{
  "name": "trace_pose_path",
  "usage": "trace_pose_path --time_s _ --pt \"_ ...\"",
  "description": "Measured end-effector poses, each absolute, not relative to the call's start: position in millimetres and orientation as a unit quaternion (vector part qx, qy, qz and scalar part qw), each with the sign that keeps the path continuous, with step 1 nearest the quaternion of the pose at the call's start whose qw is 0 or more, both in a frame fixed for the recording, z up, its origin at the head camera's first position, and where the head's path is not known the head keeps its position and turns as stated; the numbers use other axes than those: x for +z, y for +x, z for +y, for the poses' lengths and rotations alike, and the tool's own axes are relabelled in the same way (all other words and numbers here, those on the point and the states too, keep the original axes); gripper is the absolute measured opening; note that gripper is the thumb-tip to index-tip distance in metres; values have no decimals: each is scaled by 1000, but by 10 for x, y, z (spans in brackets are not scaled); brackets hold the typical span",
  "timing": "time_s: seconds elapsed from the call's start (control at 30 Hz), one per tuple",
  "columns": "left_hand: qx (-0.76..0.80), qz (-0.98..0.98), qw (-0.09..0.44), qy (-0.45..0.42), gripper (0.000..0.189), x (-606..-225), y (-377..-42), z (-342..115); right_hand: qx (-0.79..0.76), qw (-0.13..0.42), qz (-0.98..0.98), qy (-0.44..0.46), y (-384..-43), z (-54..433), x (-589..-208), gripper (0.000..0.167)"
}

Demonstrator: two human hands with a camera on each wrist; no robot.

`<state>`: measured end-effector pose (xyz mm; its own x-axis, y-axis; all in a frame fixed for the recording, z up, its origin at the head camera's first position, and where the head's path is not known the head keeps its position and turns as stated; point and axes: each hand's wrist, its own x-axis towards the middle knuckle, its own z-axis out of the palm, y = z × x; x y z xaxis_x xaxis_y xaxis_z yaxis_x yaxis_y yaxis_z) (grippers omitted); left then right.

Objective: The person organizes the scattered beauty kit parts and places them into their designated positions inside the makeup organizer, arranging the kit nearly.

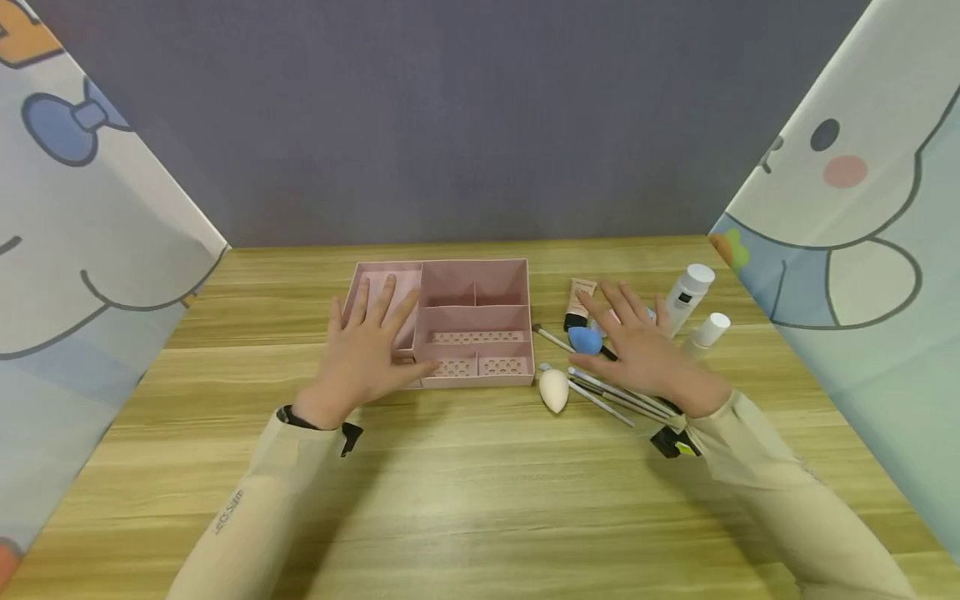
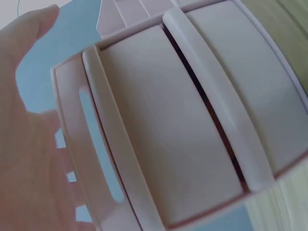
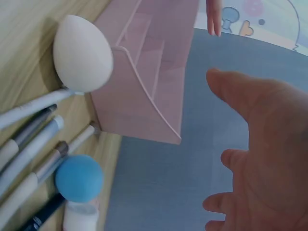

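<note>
Left hand (image 1: 363, 354), fingers apart, over left end of box (image 1: 498, 382); right hand (image 1: 641, 354), fingers apart, over brushes (image 3: 31, 151) right of box. Left wrist alone shows box's lipped panels (image 2: 154, 125); head alone, white-capped bottles (image 1: 687, 293) right of box.

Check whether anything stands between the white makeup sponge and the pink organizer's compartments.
Yes: the right wall of the pink organizer stands between its compartments and the white makeup sponge, which sits outside.
</note>
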<state>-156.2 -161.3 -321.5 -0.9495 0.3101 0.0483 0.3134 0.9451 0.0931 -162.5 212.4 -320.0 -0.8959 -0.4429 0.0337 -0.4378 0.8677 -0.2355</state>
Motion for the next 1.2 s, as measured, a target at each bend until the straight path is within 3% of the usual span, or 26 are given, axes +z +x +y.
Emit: trace_pose_path --time_s 0.23,0.6,0.73,0.93,1.2 --pt "-105 -977 92 -161 102 -3291 -1523 -1797 -129 -14 965 -228 -1569 2292 -3065 92" --pt "-262 -914 253 -181 99 -3567 -1451 -2052 -171 -101 948 -250 -1645 2648 -2931 106" --pt "-329 -900 238 -159 99 -3619 -1428 -2106 -202 -116 937 -259 -1705 2760 -2865 104" --pt "-402 -894 169 -104 99 -3650 -1368 -2171 -265 -69 938 -211 -1779 2867 -2750 96" --pt "-465 -867 157 -84 89 -3764 -1363 -2259 -274 -45 951 -135 -1907 3058 -2737 89"
